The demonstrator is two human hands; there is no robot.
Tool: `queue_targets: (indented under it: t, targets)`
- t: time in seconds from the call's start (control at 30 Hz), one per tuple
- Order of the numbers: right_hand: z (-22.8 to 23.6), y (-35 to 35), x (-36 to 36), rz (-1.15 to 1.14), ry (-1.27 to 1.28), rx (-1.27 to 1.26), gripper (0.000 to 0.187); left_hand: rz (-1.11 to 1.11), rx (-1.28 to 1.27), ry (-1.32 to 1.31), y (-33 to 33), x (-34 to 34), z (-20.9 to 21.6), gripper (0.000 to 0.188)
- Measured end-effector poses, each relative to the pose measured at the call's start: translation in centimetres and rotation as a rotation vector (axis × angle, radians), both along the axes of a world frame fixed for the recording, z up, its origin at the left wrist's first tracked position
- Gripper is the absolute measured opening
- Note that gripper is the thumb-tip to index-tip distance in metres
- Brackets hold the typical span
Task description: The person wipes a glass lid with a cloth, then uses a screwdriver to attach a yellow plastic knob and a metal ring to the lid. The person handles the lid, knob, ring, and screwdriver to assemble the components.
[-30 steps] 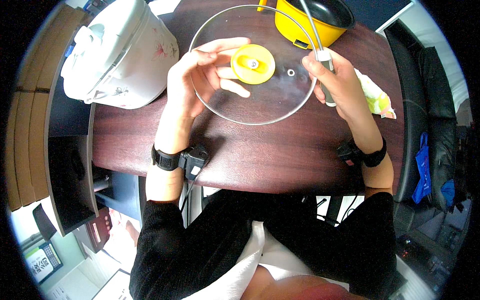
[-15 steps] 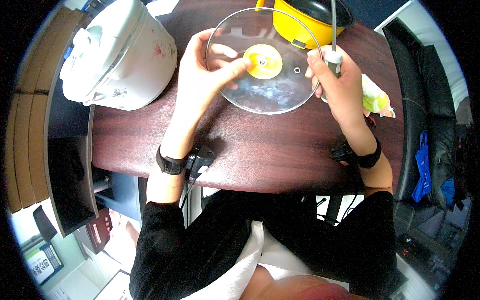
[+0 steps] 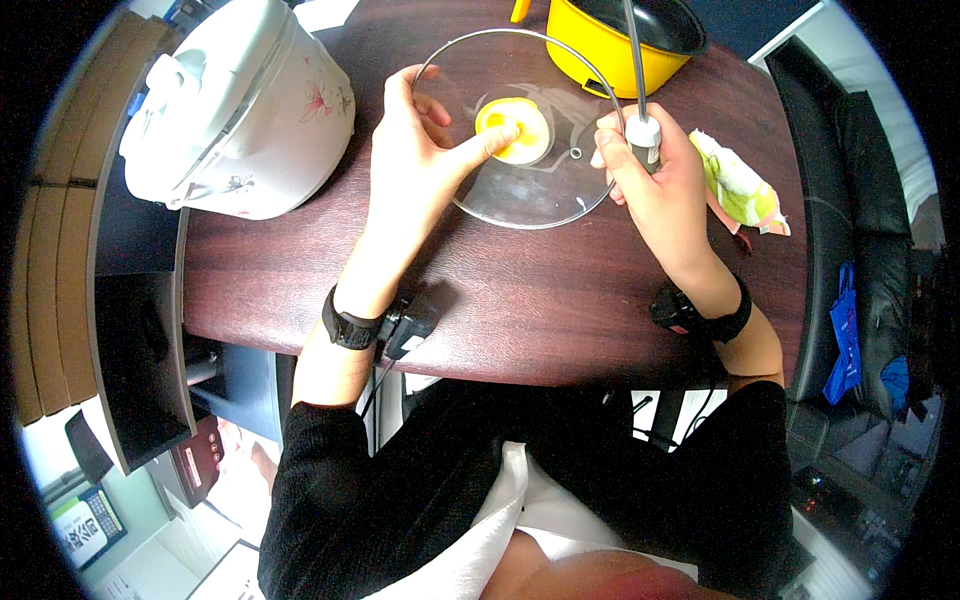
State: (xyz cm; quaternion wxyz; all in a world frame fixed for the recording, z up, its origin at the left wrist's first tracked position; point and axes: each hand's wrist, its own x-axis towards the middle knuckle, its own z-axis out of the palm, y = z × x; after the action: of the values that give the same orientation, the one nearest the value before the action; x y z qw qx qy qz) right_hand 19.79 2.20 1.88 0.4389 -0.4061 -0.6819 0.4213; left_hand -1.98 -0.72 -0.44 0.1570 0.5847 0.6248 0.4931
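Observation:
A round glass lid (image 3: 520,195) with a metal rim is held up above the table, its small vent hole toward the right. My left hand (image 3: 415,165) grips the lid's left side, fingers behind the glass and thumb pressed on the yellow round knob piece (image 3: 535,140) at its centre. The thumb hides the middle of that piece. My right hand (image 3: 655,190) is closed around the grey handle of what looks like a screwdriver (image 3: 635,70), its long shaft pointing up and its tip out of view. The same hand pinches the lid's right rim.
A yellow pot (image 3: 615,45) with a dark inside stands at the far side. To the left is a white rice cooker (image 3: 285,120) with flower prints. A crumpled green and white cloth (image 3: 740,185) lies right of my right hand on the dark wood table (image 3: 540,310).
The lid has shifted slightly left and tilted. My left thumb has slid over the middle of the yellow piece. My right hand and the screwdriver have moved a little left, uncovering more cloth.

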Motion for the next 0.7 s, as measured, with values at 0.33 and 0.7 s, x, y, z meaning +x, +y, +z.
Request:
queue_targets:
  t: [0.33, 0.7]
  targets:
    - [0.2, 1.6, 1.1, 0.080, 0.324, -0.383, 0.017, -0.514, -0.014, -0.833, -0.1, -1.3, 1.4, 0.060]
    - [-0.4, 0.3, 0.0, 0.265, 0.421, -0.557, 0.021, -0.904, -0.028, -1.212, -0.9, 1.0, 1.7, 0.090]
